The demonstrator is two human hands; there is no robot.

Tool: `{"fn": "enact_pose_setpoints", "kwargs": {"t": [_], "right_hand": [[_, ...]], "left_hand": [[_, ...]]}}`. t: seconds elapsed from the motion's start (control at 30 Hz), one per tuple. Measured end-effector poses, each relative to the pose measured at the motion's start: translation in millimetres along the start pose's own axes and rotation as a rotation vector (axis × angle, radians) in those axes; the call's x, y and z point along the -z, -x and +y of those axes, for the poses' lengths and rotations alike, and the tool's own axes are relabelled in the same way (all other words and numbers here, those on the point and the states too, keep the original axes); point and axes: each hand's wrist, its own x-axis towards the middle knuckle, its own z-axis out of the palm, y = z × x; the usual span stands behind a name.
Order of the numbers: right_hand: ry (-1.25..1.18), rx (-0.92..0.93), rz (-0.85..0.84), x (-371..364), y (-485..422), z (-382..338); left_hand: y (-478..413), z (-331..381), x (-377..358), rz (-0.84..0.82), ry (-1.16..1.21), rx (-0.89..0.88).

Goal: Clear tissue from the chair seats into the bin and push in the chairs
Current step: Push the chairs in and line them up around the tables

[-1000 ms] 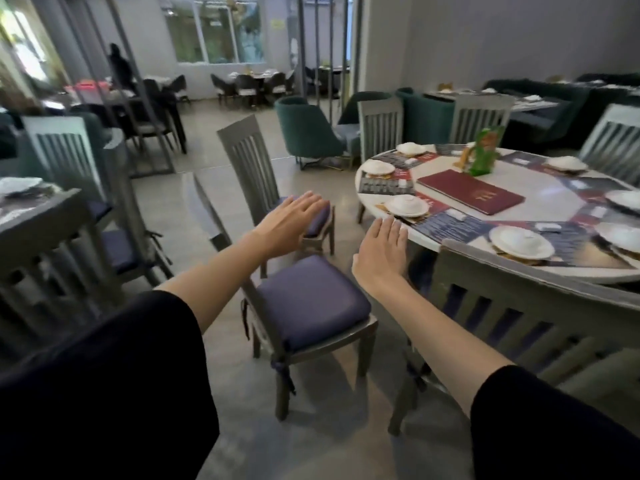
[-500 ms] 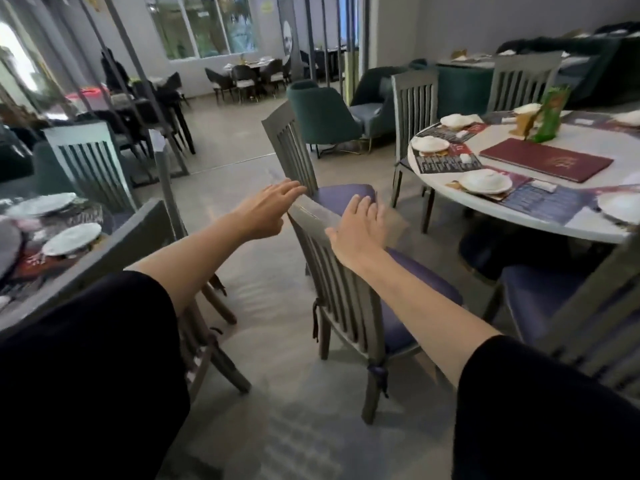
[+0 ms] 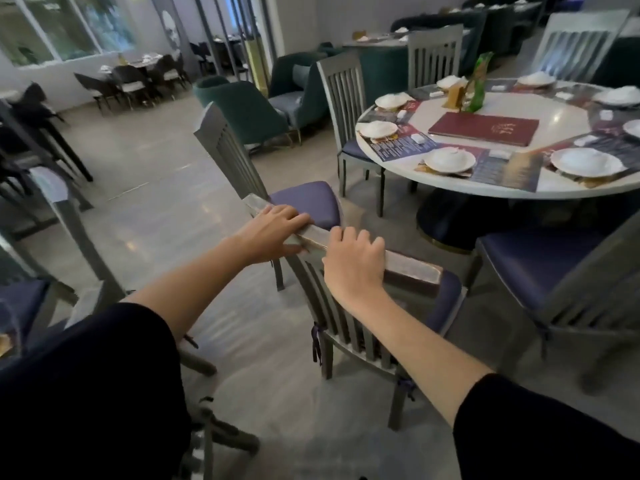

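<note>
A grey slatted chair (image 3: pixel 412 268) with a purple seat cushion stands in front of me, pulled back from the round white table (image 3: pixel 561 123). My left hand (image 3: pixel 270 233) grips the left end of its top rail. My right hand (image 3: pixel 353 265) grips the same rail near its middle. A second grey chair (image 3: pixel 225 147) with a bare purple seat stands just beyond it, also away from the table. No tissue or bin shows in this view.
The table carries plates, placemats, a red menu (image 3: pixel 485 128) and a green packet. More grey chairs stand around it, one at the right (image 3: pixel 554 271). Another table's chairs crowd my left side (image 3: pixel 69 237). Green armchairs (image 3: pixel 249 109) sit beyond open floor.
Both hands went from hovering open over the chair to gripping its top rail. My view has swung so that I now stand behind the chair's back.
</note>
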Motion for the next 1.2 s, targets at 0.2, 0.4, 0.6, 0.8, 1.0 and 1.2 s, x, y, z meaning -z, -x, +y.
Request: {"fn": "enact_pose_setpoints", "kwargs": {"t": [0.2, 0.4, 0.6, 0.8, 1.0, 1.2], "right_hand": [[0.056, 0.052, 0.17, -9, -1, 3], [0.06, -0.033, 0.223, -6, 7, 0], [0.117, -0.242, 0.238, -12, 43, 2], [0.159, -0.285, 0.251, -22, 34, 3], [0.215, -0.27, 0.277, -27, 21, 22], [0.252, -0.245, 0.233, -33, -14, 61]], "left_hand": [[-22, -24, -8, 0.16, 0.117, -0.263], [-20, -31, -18, 0.257, 0.162, -0.305], [-16, -42, -36, 0.271, 0.111, -0.301], [-21, -48, -45, 0.362, 0.175, -0.285], [-39, -45, -49, 0.39, 0.183, -0.272], [-84, -35, -53, 0.417, 0.196, -0.236]]}}
